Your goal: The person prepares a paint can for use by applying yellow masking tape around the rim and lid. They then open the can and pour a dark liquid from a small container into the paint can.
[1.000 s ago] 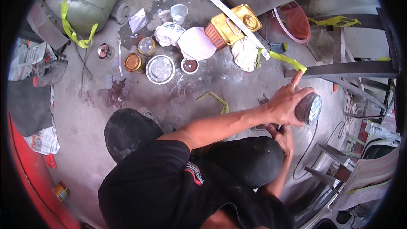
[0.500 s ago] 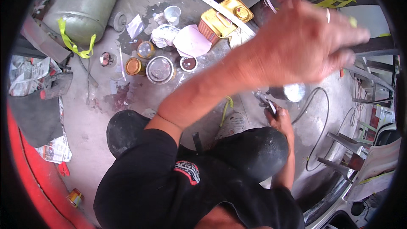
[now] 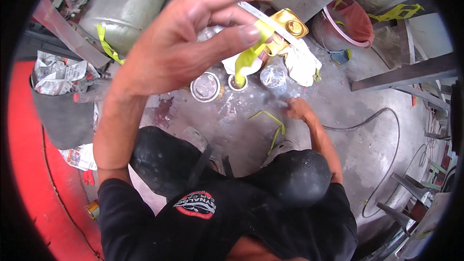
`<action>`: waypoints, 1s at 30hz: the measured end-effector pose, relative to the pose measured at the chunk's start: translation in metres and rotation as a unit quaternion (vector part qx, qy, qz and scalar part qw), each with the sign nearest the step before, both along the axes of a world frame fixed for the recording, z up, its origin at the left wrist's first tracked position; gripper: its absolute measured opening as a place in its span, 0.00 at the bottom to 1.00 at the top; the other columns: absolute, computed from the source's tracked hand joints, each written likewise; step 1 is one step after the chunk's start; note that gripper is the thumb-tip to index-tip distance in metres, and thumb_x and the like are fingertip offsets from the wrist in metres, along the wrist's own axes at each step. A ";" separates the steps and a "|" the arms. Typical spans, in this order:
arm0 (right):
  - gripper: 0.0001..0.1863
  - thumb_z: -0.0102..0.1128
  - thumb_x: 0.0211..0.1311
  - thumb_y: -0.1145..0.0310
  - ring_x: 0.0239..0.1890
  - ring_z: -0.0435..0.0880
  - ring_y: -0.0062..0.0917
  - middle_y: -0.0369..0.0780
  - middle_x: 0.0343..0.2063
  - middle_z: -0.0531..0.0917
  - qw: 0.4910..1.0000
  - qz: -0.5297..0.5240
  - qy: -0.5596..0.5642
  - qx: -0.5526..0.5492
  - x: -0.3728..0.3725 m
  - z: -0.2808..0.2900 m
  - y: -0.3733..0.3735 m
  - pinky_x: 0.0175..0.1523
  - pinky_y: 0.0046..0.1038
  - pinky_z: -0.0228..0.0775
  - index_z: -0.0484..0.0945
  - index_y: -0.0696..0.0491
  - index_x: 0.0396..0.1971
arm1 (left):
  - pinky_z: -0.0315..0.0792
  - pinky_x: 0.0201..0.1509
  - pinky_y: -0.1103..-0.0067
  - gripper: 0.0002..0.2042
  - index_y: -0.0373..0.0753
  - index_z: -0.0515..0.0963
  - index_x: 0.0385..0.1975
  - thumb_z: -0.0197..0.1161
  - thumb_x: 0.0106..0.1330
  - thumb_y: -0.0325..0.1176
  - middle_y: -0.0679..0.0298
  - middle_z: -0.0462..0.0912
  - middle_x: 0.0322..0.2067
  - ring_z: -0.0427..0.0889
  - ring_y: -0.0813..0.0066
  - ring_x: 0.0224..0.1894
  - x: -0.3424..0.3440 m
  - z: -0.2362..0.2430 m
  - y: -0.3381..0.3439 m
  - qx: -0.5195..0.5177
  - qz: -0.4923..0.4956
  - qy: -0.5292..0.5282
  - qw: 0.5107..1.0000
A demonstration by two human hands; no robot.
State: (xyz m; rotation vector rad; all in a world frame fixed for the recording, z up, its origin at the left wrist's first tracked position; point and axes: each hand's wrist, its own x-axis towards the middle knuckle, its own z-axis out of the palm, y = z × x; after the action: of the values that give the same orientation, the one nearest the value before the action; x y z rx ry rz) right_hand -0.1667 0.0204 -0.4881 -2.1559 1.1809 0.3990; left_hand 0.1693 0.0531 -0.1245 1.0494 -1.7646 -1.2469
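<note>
My left hand [image 3: 179, 48] is raised high at the left centre, close to the camera. Its thumb and fingers pinch a yellow-green strip [image 3: 249, 59], which hangs toward a small paint cup [image 3: 237, 83] on the floor. Low at the right of centre, my right hand [image 3: 299, 109] is closed round the handle of what looks like a spray gun [image 3: 276, 100], blurred and partly hidden by my fingers. A shiny round cup [image 3: 274, 77] sits at the gun's front end. Left of the paint cup stands an open round can [image 3: 205, 87].
A gold rectangular tin [image 3: 292, 25] with a white stick [image 3: 270, 21] across it stands behind, by a white cloth [image 3: 300, 64]. At the far right are a bucket [image 3: 340, 26], a dark metal beam [image 3: 406, 73] and a hose [image 3: 355, 128]. A red panel [image 3: 24, 130] edges the left.
My left hand has swung from the upper right across to the left, with the yellow-green strip now hanging from it. My right hand and the spray gun have shifted left and slightly up.
</note>
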 end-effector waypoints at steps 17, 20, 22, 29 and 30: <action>0.35 0.74 0.51 0.51 0.44 0.85 0.48 0.53 0.43 0.85 0.991 -0.044 -0.072 -0.104 -0.005 0.108 0.013 0.52 0.43 0.75 0.78 0.63 0.52 | 0.76 0.50 0.76 0.23 0.32 0.63 0.66 0.53 0.76 0.36 0.54 0.80 0.48 0.80 0.75 0.38 0.026 -0.065 -0.001 0.140 0.043 0.228 0.963; 0.28 0.72 0.55 0.54 0.42 0.86 0.42 0.51 0.40 0.86 0.991 0.002 -0.131 0.020 0.016 0.241 -0.010 0.49 0.38 0.77 0.81 0.60 0.49 | 0.74 0.51 0.75 0.24 0.32 0.60 0.67 0.52 0.76 0.35 0.54 0.79 0.49 0.80 0.74 0.37 0.017 -0.063 0.001 0.127 0.064 0.321 0.936; 0.22 0.72 0.57 0.57 0.41 0.86 0.37 0.48 0.38 0.87 0.983 0.056 -0.174 -0.032 0.051 0.316 -0.037 0.46 0.34 0.76 0.83 0.60 0.42 | 0.70 0.62 0.67 0.23 0.34 0.59 0.68 0.51 0.75 0.32 0.54 0.76 0.51 0.80 0.75 0.37 0.024 -0.057 0.002 0.133 0.039 0.388 0.911; 0.13 0.66 0.64 0.64 0.27 0.76 0.16 0.36 0.22 0.82 0.829 0.053 -0.544 -0.121 0.136 0.413 -0.071 0.34 0.22 0.70 0.83 0.62 0.34 | 0.63 0.70 0.60 0.20 0.39 0.60 0.65 0.47 0.75 0.34 0.53 0.74 0.53 0.81 0.69 0.38 0.016 -0.020 -0.009 0.050 0.072 0.593 0.801; 0.13 0.68 0.63 0.65 0.29 0.78 0.16 0.36 0.23 0.83 0.814 0.063 -0.575 -0.060 0.142 0.401 -0.061 0.36 0.22 0.71 0.83 0.62 0.35 | 0.64 0.69 0.60 0.20 0.39 0.60 0.64 0.47 0.75 0.34 0.53 0.74 0.52 0.80 0.68 0.39 0.021 -0.021 -0.008 0.039 0.085 0.593 0.800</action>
State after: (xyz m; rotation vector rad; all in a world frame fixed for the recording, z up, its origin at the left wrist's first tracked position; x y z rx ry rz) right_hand -0.0247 -0.0405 -0.0866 -1.9745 0.3411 -0.8727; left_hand 0.1901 0.0451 -0.1460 0.2457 -0.6188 -1.3802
